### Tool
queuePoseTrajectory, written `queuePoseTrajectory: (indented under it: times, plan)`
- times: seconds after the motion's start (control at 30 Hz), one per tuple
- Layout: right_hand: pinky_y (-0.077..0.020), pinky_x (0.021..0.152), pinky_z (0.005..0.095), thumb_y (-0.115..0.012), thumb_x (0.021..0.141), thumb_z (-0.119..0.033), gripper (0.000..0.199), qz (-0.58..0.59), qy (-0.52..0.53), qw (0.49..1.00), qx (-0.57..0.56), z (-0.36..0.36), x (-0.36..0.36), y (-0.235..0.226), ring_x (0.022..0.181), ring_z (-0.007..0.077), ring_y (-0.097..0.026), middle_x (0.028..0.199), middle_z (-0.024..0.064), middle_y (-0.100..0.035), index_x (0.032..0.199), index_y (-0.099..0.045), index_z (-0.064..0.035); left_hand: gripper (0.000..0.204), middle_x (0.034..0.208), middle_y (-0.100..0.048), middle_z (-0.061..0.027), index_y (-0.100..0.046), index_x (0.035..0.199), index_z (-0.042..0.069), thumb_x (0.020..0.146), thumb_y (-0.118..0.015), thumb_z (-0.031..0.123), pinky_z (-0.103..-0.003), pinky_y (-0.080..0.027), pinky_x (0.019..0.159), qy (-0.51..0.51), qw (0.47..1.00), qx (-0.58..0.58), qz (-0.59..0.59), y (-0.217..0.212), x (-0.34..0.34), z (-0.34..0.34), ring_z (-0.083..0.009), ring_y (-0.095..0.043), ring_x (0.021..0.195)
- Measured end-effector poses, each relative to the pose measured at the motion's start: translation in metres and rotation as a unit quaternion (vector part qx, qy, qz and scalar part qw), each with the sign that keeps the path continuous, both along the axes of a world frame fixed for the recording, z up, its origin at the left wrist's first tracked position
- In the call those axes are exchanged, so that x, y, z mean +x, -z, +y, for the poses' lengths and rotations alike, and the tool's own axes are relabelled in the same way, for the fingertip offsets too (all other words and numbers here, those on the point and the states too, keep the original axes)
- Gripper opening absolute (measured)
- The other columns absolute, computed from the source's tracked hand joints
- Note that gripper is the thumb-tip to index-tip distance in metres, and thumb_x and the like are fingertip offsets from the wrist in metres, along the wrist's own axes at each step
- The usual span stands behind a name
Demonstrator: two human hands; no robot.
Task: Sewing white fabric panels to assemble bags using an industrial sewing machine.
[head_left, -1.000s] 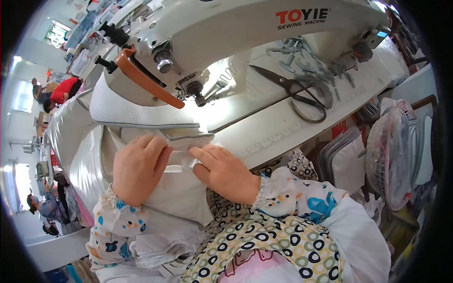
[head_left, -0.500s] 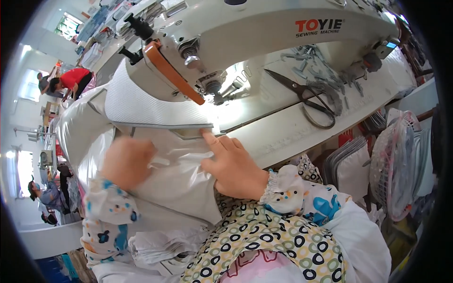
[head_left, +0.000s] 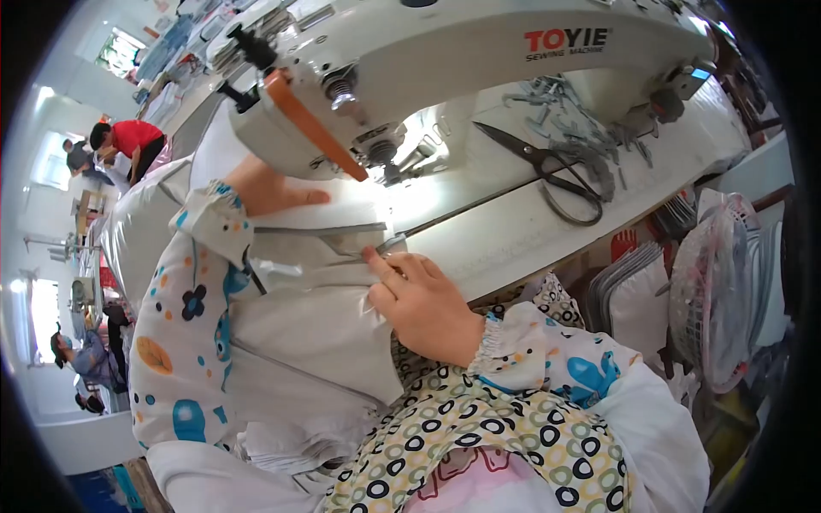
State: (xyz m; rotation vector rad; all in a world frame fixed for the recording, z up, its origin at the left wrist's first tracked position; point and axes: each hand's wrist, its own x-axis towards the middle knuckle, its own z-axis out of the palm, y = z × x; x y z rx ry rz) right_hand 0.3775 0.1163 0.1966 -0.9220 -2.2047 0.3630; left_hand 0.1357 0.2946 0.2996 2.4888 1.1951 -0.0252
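Observation:
A white fabric piece [head_left: 308, 316] with a grey zipper strip lies on the sewing table in front of me. My left hand [head_left: 269, 190] reaches forward under the head of the white sewing machine [head_left: 445, 60] and rests flat on the cloth beside the needle area. My right hand [head_left: 419, 299] presses the cloth's near edge, fingertips pinching the fold close to the presser foot [head_left: 398, 167]. An orange lever [head_left: 312, 124] slants across the machine's front.
Black scissors [head_left: 547, 167] and several grey zipper pieces [head_left: 581, 128] lie on the white table [head_left: 547, 222] to the right. A mesh-covered fan [head_left: 718, 291] stands at the right. Stacked white cloth [head_left: 145, 231] lies left. Other people work far left.
My left hand has moved forward from the cloth's near part to under the machine head. My right hand slid forward along the fold. The view shifted lower and closer.

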Motion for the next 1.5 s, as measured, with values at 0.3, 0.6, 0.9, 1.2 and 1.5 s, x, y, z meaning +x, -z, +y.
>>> queuePoseTrajectory:
  times: [0.3, 0.6, 0.9, 1.2, 1.5]
  plan:
    - [-0.0444, 0.100, 0.0411, -0.063, 0.076, -0.013, 0.017, 0.001, 0.031, 0.999, 0.014, 0.000, 0.002, 0.004, 0.114, 0.0321, -0.055, 0.136, 0.0213, -0.057, 0.089, -0.059, -0.0029, 0.019, 0.091, -0.067, -0.0059, -0.065, 0.094, 0.007, 0.077, -0.068, 0.016, -0.043, -0.044, 0.098, 0.160, 0.925, 0.305, 0.163, -0.031, 0.043, -0.090, -0.0264, -0.064, 0.102]
    - [-0.0429, 0.099, 0.0430, -0.062, 0.075, -0.012, 0.018, 0.022, 0.041, 0.999, 0.003, -0.003, 0.001, -0.002, 0.113, 0.0316, -0.055, 0.126, 0.0191, -0.061, 0.090, -0.060, -0.0023, 0.020, 0.087, -0.065, -0.0097, -0.057, 0.101, 0.004, 0.081, -0.056, 0.004, -0.044, -0.046, 0.083, 0.043, 0.975, 0.193, 0.101, -0.014, 0.073, -0.107, -0.0285, -0.064, 0.085]
    - [-0.0418, 0.100, 0.0427, -0.060, 0.076, -0.011, 0.021, -0.009, 0.059, 0.998, -0.003, 0.006, 0.008, -0.006, 0.113, 0.0319, -0.055, 0.117, 0.0152, -0.063, 0.094, -0.062, 0.0007, 0.027, 0.077, -0.067, -0.0081, -0.066, 0.102, 0.005, 0.076, -0.064, 0.011, -0.040, -0.047, 0.076, -0.020, 0.980, 0.168, 0.101, 0.015, 0.087, -0.112, -0.0304, -0.065, 0.071]
    - [-0.0382, 0.105, 0.0411, -0.059, 0.077, -0.009, 0.023, 0.004, 0.072, 0.997, -0.006, 0.012, 0.007, -0.001, 0.116, 0.0306, -0.054, 0.113, 0.0121, -0.064, 0.098, -0.063, -0.0009, 0.032, 0.101, -0.067, -0.0087, -0.071, 0.096, 0.007, 0.065, -0.065, 0.000, -0.040, -0.050, 0.081, -0.136, 0.956, 0.259, -0.013, 0.039, 0.103, -0.124, -0.0288, -0.062, 0.094]
    - [-0.0463, 0.097, 0.0461, -0.056, 0.079, 0.002, 0.040, 0.105, 0.075, 0.987, -0.091, 0.018, 0.091, -0.033, 0.112, 0.0378, -0.057, 0.120, 0.0214, -0.060, 0.120, -0.056, 0.0029, 0.039, 0.103, -0.067, -0.0082, -0.069, 0.100, 0.007, 0.063, -0.062, -0.003, -0.041, -0.050, 0.083, -0.174, 0.945, 0.247, -0.123, 0.058, 0.089, -0.126, -0.0316, -0.061, 0.095]
